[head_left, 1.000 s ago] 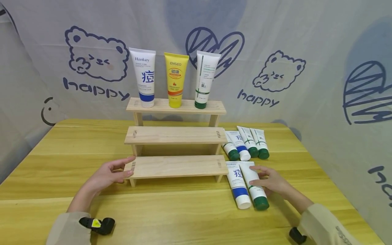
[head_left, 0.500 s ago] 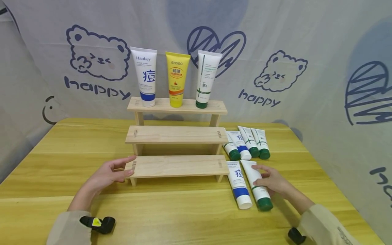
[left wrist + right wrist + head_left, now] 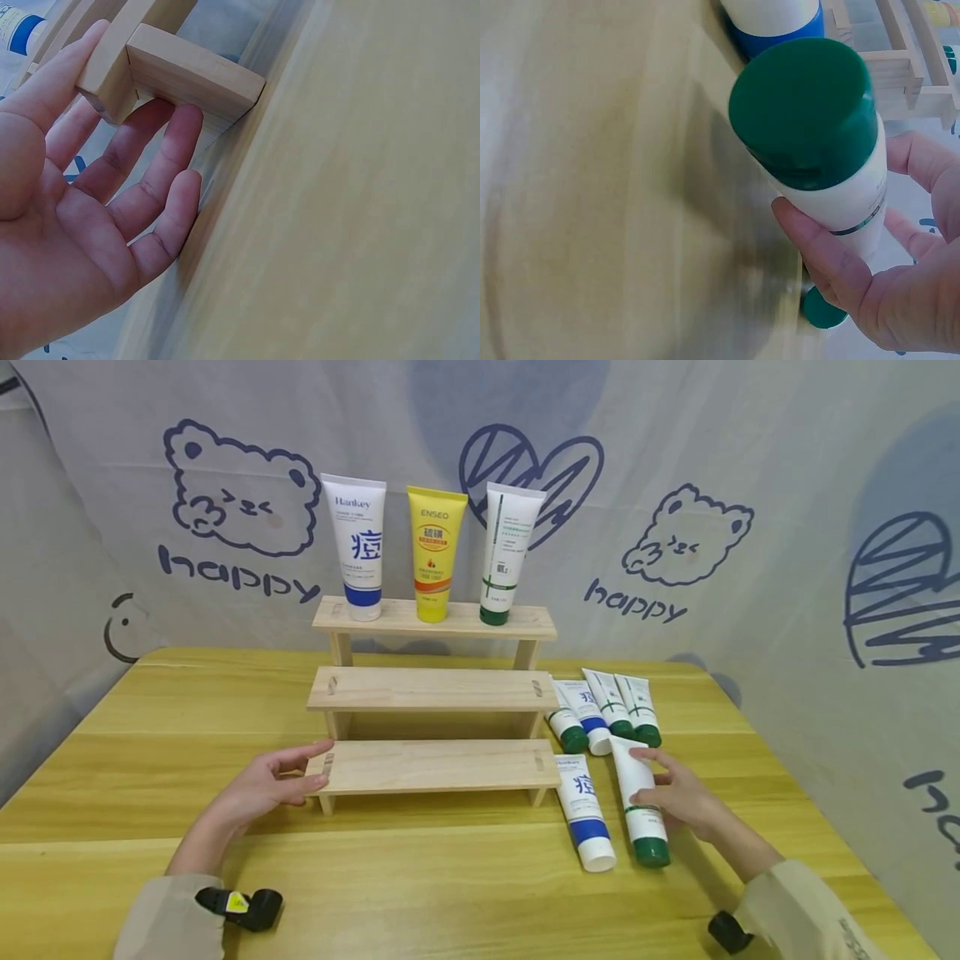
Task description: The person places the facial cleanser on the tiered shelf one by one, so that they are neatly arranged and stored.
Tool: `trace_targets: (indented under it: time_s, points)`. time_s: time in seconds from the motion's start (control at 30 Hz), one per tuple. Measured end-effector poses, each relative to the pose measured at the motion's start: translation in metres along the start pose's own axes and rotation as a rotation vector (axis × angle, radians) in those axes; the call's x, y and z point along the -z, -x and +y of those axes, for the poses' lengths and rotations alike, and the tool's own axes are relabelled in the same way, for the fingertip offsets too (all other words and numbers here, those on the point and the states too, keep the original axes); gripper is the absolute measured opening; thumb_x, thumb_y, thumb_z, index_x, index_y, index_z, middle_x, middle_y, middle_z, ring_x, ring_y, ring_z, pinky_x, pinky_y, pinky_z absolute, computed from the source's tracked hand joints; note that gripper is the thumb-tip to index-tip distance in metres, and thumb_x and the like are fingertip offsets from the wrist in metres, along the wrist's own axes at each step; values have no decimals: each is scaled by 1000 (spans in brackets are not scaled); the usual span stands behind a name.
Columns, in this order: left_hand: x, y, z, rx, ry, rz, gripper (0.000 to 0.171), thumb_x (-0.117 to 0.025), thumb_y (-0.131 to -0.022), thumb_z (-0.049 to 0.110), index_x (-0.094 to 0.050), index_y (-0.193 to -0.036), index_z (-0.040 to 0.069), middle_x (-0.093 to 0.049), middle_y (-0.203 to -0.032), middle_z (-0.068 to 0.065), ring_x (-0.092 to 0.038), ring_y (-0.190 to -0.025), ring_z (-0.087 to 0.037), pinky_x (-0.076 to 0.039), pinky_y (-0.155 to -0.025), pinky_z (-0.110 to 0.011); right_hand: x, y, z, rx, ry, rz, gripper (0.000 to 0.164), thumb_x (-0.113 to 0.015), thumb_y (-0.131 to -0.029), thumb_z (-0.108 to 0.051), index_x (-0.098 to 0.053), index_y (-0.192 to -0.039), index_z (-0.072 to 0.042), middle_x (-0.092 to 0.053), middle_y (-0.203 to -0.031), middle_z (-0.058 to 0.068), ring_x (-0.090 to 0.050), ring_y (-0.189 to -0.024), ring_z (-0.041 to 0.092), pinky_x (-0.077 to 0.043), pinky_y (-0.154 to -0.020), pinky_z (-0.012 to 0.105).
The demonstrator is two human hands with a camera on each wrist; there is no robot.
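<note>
My left hand (image 3: 273,781) grips the left end of the lowest step of a three-tier wooden display stand (image 3: 435,768). In the left wrist view the thumb lies along the board's end (image 3: 112,67), with the other fingers bent near its leg. My right hand (image 3: 678,793) holds a white squeeze tube with a green cap (image 3: 641,810) between thumb and fingers. The right wrist view shows its green cap (image 3: 802,112) toward the camera, with a shadow on the table beside it. A white tube with a blue band (image 3: 585,814) lies just left of it.
A white-and-blue tube (image 3: 356,547), a yellow tube (image 3: 432,556) and a white-and-green tube (image 3: 512,556) stand upright on the top step. Several smaller tubes (image 3: 637,706) lie behind my right hand. A printed cloth (image 3: 675,435) hangs behind the wooden table (image 3: 337,893).
The green-capped tube has come away from the blue-banded tube, moving right and slightly back in my right hand. My left hand stays on the stand.
</note>
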State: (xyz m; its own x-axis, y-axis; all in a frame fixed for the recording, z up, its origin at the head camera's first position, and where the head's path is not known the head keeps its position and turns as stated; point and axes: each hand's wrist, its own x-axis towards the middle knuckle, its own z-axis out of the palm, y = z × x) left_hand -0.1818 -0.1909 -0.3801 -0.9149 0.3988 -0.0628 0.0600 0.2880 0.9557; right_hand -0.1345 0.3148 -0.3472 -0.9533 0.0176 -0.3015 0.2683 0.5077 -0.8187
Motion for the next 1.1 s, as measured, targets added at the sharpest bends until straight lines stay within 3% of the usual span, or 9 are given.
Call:
trace_targets:
  time_s: [0.43, 0.67, 0.8, 0.97, 1.1]
  points:
    - [-1, 0, 1, 10, -14, 9, 59, -61, -85, 24, -37, -136, 4, -23, -137, -22, -32, -109, -33, -48, -72, -34, 9, -1, -7, 71, -13, 42, 72, -63, -81, -9, -22, -140, -11, -32, -121, 34, -51, -83, 32, -49, -56, 37]
    - [0, 0, 1, 9, -14, 5, 59, -61, -86, 24, -37, -136, 4, -20, -140, -23, -27, -117, -37, -48, -73, -34, 11, -1, -10, 86, -49, 44, 75, -62, -82, -10, -19, -143, -12, -24, -130, 33, -49, -87, 33, -49, -58, 34]
    - [0, 1, 1, 3, -12, -3, 59, -61, -86, 24, -36, -136, 4, -19, -141, -24, -25, -119, -39, -47, -74, -35, 11, 0, -13, 119, -64, 57, 76, -63, -82, -10, -18, -143, -11, -21, -134, 31, -48, -87, 32, -47, -51, 30]
    - [1, 1, 3, 6, -16, -1, 59, -60, -86, 24, -36, -136, 3, -21, -137, -25, -30, -114, -37, -47, -73, -35, 9, 0, -16, 178, -142, 124, 80, -66, -81, -14, -17, -144, -13, -19, -137, 26, -45, -92, 31, -49, -54, 32]
    - [0, 1, 2, 13, -16, 2, 60, -61, -86, 25, -37, -136, 4, -22, -138, -25, -29, -114, -36, -47, -73, -35, 11, -14, -4, 235, -259, 185, 80, -70, -79, -16, -23, -143, -21, -18, -139, 22, -47, -94, 28, -51, -58, 37]
